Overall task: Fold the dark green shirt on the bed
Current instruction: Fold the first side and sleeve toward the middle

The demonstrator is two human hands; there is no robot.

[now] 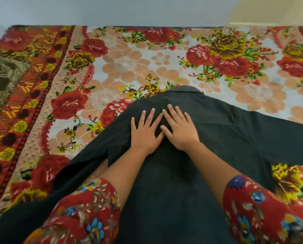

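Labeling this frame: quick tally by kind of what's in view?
Dark green shirt: 1
Hands: 2, left hand and right hand, both flat on the shirt
Floral bedspread: 1
Olive patterned cloth at left edge: 1
Total: 5

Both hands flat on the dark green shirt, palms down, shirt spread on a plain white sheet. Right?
Not quite. The head view shows the left hand and right hand flat, palms down, on the dark green shirt, but the sheet under it is floral, with red and yellow flowers, not plain white.
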